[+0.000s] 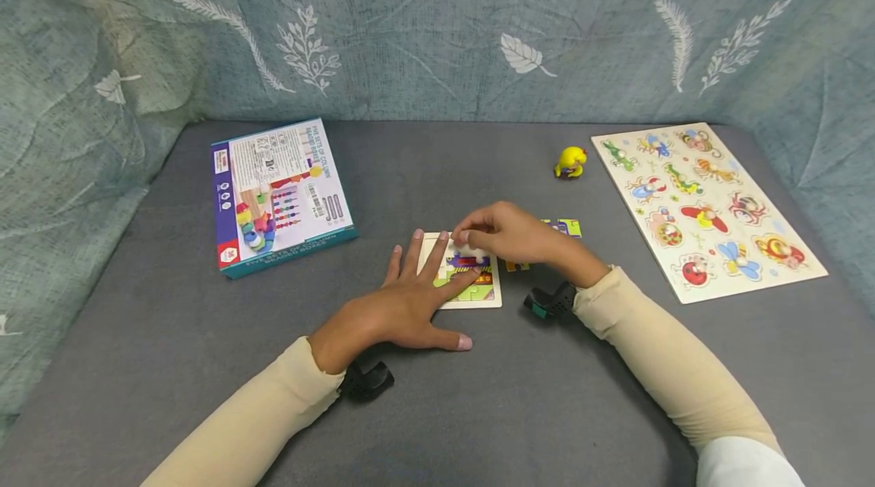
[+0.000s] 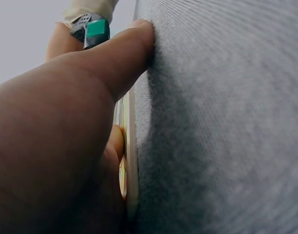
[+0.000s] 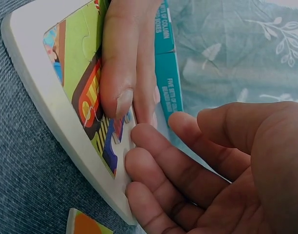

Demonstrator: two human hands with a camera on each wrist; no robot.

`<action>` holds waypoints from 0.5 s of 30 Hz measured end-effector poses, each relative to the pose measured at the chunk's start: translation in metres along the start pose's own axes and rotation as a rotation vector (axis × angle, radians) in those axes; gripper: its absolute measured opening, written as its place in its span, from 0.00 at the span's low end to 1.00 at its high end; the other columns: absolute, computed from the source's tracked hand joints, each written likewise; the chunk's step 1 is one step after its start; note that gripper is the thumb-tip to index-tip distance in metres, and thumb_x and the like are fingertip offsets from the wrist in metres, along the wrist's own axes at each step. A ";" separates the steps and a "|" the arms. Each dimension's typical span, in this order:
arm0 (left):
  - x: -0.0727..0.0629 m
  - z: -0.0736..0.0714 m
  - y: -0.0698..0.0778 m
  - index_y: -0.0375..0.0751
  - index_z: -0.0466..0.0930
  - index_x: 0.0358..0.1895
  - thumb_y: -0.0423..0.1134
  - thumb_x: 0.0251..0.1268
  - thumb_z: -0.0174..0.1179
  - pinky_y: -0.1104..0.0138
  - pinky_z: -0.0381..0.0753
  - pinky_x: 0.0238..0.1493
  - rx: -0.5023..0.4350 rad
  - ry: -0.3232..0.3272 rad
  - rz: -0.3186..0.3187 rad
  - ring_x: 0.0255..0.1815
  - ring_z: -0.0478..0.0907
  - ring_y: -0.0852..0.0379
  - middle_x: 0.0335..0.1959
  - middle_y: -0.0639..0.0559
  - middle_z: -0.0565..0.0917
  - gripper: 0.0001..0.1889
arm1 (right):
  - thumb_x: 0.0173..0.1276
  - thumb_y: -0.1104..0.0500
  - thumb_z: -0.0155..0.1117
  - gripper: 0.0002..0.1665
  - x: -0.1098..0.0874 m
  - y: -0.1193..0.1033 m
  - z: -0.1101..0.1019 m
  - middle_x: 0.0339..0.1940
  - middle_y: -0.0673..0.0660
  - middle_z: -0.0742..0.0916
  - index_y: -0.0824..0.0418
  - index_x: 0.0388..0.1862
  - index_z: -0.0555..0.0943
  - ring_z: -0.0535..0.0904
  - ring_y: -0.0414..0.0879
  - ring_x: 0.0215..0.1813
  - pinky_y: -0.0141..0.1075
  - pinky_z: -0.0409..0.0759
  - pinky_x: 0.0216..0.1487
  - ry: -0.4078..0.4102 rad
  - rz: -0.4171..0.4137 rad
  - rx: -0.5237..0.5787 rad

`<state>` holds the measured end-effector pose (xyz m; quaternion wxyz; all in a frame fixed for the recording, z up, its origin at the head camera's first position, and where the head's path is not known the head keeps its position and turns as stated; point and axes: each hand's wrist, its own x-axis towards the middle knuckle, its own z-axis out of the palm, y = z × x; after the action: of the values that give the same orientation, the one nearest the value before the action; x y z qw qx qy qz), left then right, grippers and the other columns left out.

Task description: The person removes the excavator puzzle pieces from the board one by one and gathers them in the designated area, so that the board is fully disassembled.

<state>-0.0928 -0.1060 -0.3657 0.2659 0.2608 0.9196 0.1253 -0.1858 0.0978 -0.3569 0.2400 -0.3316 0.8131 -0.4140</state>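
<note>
A small jigsaw board point(image 1: 497, 301) with a pale frame lies on the table, its coloured pieces filling the lower part. My left hand point(image 1: 406, 312) rests across its left side with the fingers spread and the thumb out on the cloth. Over the upper part of the board is my right hand point(image 1: 509, 235), with loosely bent fingers. In the right wrist view its lower fingertips point(image 3: 141, 195) touch the frame by the bare corner, while thumb and index finger show nothing between them. Loose puzzle pieces point(image 1: 569, 227) lie right of the board, partly hidden by the right hand.
A boxed bead toy point(image 1: 287, 198) lies at the back left. To the back right is a yellow toy figure point(image 1: 570, 162), and beside it a large insect puzzle board point(image 1: 711, 206). A leaf-patterned curtain point(image 1: 424, 39) hangs behind the grey table point(image 1: 465, 426).
</note>
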 end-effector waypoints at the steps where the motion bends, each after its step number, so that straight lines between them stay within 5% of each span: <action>1: 0.000 0.000 0.000 0.70 0.41 0.78 0.77 0.54 0.53 0.41 0.19 0.66 0.000 0.000 0.000 0.69 0.06 0.41 0.74 0.50 0.15 0.50 | 0.74 0.62 0.52 0.15 0.000 0.000 0.000 0.42 0.53 0.88 0.65 0.50 0.84 0.76 0.43 0.33 0.35 0.74 0.38 0.000 -0.002 0.000; 8: 0.000 0.001 0.000 0.69 0.42 0.78 0.76 0.54 0.53 0.41 0.19 0.66 -0.002 0.009 0.011 0.69 0.07 0.41 0.75 0.49 0.16 0.49 | 0.75 0.62 0.50 0.16 0.000 0.003 0.001 0.40 0.52 0.88 0.64 0.52 0.83 0.66 0.42 0.18 0.34 0.67 0.20 -0.015 0.008 0.012; 15: 0.000 0.001 -0.001 0.69 0.43 0.78 0.76 0.55 0.53 0.41 0.18 0.65 -0.005 0.022 0.030 0.69 0.07 0.40 0.75 0.47 0.16 0.48 | 0.74 0.63 0.50 0.16 0.000 0.002 0.001 0.39 0.53 0.88 0.65 0.51 0.83 0.65 0.39 0.18 0.34 0.66 0.22 -0.016 -0.002 0.014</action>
<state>-0.0923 -0.1065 -0.3673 0.2544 0.2724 0.9182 0.1345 -0.1858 0.0989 -0.3593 0.2482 -0.3340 0.8079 -0.4173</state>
